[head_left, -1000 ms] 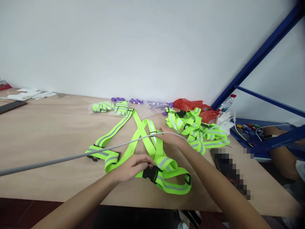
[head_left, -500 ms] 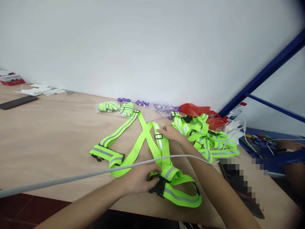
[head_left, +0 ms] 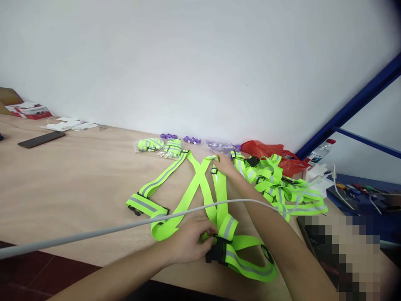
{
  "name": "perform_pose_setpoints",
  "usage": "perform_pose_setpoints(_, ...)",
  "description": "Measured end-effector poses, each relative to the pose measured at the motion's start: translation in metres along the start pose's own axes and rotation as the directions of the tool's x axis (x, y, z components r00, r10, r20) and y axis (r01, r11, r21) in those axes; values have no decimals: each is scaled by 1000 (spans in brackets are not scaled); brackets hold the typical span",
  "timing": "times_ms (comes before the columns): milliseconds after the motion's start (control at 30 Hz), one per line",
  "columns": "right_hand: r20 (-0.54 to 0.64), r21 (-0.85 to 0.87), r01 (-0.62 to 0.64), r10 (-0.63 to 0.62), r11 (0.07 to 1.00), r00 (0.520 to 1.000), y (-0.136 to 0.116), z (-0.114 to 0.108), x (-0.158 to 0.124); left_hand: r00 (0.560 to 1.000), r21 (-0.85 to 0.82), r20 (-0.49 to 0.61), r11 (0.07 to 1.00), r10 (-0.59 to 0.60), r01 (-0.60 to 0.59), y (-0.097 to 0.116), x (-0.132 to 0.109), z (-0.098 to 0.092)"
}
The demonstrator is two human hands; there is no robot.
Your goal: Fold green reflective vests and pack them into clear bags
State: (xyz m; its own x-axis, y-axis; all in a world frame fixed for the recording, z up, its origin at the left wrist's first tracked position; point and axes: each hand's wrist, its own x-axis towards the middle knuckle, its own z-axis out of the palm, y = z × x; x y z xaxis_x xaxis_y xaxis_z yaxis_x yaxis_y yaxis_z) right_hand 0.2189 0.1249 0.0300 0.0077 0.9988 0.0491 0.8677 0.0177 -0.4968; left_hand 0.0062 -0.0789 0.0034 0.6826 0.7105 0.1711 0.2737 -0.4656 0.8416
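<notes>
A neon-green reflective harness with grey stripes lies spread on the table, its straps crossing in an X. My left hand is closed at the harness's near edge, thumb and fingers pinched by the black buckle. At the top right strap loop, my right hand is closed on the strap, just above a black slider. Two packed harnesses in clear bags lie beyond. To the right sits a heap of loose green straps. A pale cable crosses in front of the harness.
Purple pieces line the wall, beside a red plastic bag. A bottle stands near a blue metal frame. A dark flat object, papers and a red-white box are at left.
My right hand has taken the right strap loop and drawn its top out. My left hand stays at the buckle. The view has shifted slightly left.
</notes>
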Motion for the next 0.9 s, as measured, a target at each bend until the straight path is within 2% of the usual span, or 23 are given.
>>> perform_pose_setpoints(100,28,70,-47,45,996,999,4,-8,0,1000,-6,-12,1000,-14,14,0,-1,1)
perform_pose_setpoints(333,256,180,-159,110,971,961,18,-22,-17,998,-88,-16,994,-61,59,-5,-3,6)
perform_pose_setpoints(400,311,149,-228,174,962,934,23,-23,-18,999,-102,-18,994,-52,50,-5,-3,6)
perform_pose_setpoints(500,425,85,-327,262,941,866,24,-18,-20,998,-99,-3,993,-69,69,-6,-3,6)
perform_pose_setpoints(567,491,76,-356,276,931,826,21,-13,-22,997,-90,-2,993,-77,77,-6,-3,6)
perform_pose_setpoints(633,528,103,-358,255,928,810,17,-9,-25,998,-93,-3,993,-69,69,-5,-3,5)
perform_pose_setpoints(700,535,144,-350,225,926,814,14,-8,-28,999,-94,-11,994,-51,49,-4,-3,5)
perform_pose_setpoints(900,456,234,-275,145,933,878,16,-14,-39,999,-55,-45,998,16,-19,-1,-1,4)
